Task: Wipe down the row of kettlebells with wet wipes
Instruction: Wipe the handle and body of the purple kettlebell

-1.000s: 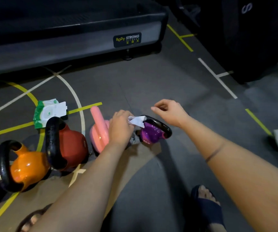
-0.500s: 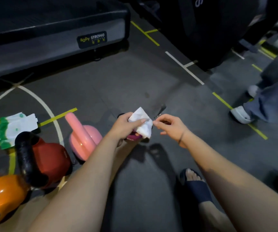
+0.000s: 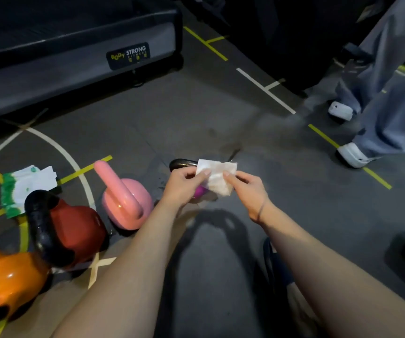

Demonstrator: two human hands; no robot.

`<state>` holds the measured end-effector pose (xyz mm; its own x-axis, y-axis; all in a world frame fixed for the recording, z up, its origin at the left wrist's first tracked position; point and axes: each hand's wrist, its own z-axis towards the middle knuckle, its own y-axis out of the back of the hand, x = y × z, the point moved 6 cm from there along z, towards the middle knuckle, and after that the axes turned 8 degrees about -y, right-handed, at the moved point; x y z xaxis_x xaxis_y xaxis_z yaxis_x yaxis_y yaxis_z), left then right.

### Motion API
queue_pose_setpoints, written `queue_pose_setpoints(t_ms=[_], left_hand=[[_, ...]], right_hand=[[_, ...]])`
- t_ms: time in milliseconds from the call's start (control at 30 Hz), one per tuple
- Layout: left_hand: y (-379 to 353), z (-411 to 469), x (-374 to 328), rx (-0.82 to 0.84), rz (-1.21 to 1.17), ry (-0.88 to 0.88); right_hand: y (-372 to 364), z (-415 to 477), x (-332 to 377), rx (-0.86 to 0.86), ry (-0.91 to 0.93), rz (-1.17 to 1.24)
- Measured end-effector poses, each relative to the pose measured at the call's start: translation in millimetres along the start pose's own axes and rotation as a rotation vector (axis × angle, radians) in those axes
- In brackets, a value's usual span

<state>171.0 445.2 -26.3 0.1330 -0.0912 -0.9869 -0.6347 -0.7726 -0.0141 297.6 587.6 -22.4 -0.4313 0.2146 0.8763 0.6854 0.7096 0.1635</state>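
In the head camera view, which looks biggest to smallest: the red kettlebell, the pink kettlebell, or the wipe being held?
1. red kettlebell, though it sits nearer the camera
2. pink kettlebell
3. wipe

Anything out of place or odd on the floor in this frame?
Mostly tidy. The wet wipe pack lies on the floor behind the red kettlebell, flap apparently open. Both hands hold a wipe above the purple kettlebell. No spills or damage visible.

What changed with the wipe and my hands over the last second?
The left hand lifted the wet wipe off the purple kettlebell, and the right hand came in and pinched its other edge, so both hands now hold it spread above the kettlebell. The pink kettlebell and wipes pack stayed put.
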Motion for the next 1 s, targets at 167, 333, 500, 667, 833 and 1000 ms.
queue_pose_setpoints(t_ms=[167, 333, 500, 667, 833, 1000], left_hand=[[-13, -2, 7, 0.091, 0.131, -0.034], [-24, 4, 28, 0.194, 0.166, 0.067], [-23, 10, 47, 0.051, 0.212, 0.164], [-24, 10, 41, 0.083, 0.328, 0.033], [-24, 10, 37, 0.190, 0.393, -0.058], [-29, 5, 29, 0.253, 0.688, -0.071]], right_hand=[[6, 8, -17, -0.121, -0.036, 0.065], [7, 19, -48, -0.159, -0.186, 0.106], [-2, 19, -62, 0.079, -0.404, 0.280], [16, 22, -75, 0.179, -0.274, 0.260], [23, 16, -65, 0.129, -0.200, 0.139], [29, 16, -53, 0.086, -0.079, -0.432]])
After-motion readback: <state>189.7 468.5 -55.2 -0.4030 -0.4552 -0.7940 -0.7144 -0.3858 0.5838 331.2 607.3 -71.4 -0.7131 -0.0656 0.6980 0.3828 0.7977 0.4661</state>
